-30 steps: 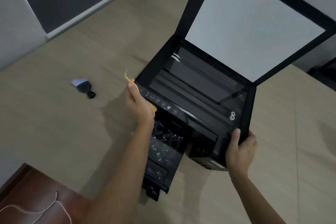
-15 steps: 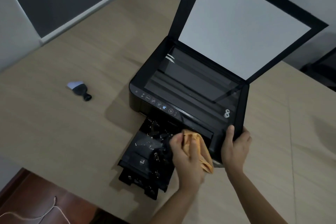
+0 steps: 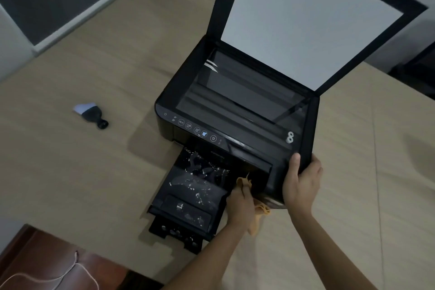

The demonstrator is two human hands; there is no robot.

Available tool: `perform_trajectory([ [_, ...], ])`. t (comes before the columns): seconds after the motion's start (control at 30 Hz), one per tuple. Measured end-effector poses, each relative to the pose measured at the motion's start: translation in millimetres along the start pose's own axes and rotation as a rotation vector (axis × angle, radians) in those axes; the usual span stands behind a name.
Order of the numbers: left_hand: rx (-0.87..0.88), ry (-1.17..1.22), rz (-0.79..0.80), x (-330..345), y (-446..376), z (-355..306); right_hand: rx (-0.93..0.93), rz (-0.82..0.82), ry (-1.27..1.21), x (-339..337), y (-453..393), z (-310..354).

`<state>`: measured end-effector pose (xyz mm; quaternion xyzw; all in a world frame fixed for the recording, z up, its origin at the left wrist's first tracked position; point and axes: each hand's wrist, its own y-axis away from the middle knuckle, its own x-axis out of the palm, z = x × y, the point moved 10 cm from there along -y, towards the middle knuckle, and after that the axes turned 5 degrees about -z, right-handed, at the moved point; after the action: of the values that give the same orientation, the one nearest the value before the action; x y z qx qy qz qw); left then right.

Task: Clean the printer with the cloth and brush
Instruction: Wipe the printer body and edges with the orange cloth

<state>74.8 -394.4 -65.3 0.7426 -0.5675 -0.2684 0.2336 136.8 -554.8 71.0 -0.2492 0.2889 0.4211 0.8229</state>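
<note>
On the table (image 3: 70,172), the cloth (image 3: 255,209) sits bunched in the left hand (image 3: 240,207) grip.

A light wooden table (image 3: 82,172) stands near pale walls (image 3: 14,37), reddish-brown floor (image 3: 35,254) below.

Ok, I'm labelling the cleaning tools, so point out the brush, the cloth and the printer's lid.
brush (image 3: 90,113): head view, on its dark body.
cloth (image 3: 259,215): head view, on the hanging orange end.
lid (image 3: 310,19): head view, on its white underside.
</note>
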Motion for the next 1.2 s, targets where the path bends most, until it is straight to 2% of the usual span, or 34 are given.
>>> perform_trajectory([
  [0.07,0.044,0.036,-0.025,-2.3,13.5,-16.3,0.000,-0.003,-0.004,-0.1,0.7,-0.3],
  [0.17,0.264,0.118,-0.008,-5.3,47.1,-54.4,-0.015,-0.006,-0.002,0.8,-0.9,2.2],
  [0.27,0.288,0.058,0.059,-1.2,48.6,-59.0,0.005,-0.009,0.017,0.5,-1.3,-4.4],
  [0.4,0.066,-0.079,0.111,0.5,10.6,-36.2,0.018,-0.003,0.017,1.1,-0.5,-4.8],
  [0.47,-0.074,-0.056,0.124,3.8,7.0,-26.7,0.020,-0.006,0.015,0.3,0.2,-4.1],
  [0.5,-0.152,0.033,0.147,10.0,13.4,-22.2,0.021,-0.007,0.016,-0.1,-0.1,-4.3],
  [0.6,-0.422,0.495,0.191,37.9,42.9,-8.6,0.010,-0.009,0.015,0.2,0.0,-2.6],
  [0.73,-0.594,0.881,0.115,48.4,40.4,-0.7,0.021,0.001,0.010,1.4,-0.2,-3.1],
  [0.83,-0.641,1.020,0.086,50.8,31.1,3.9,0.011,-0.008,0.007,0.8,-1.7,-3.2],
  [1.03,-0.617,0.978,0.181,50.6,41.6,-2.1,-0.008,-0.005,0.012,0.3,-1.2,-5.0],
  [1.2,-0.562,0.869,0.054,49.1,43.8,2.2,-0.003,0.007,0.021,2.1,0.3,-6.4],
])
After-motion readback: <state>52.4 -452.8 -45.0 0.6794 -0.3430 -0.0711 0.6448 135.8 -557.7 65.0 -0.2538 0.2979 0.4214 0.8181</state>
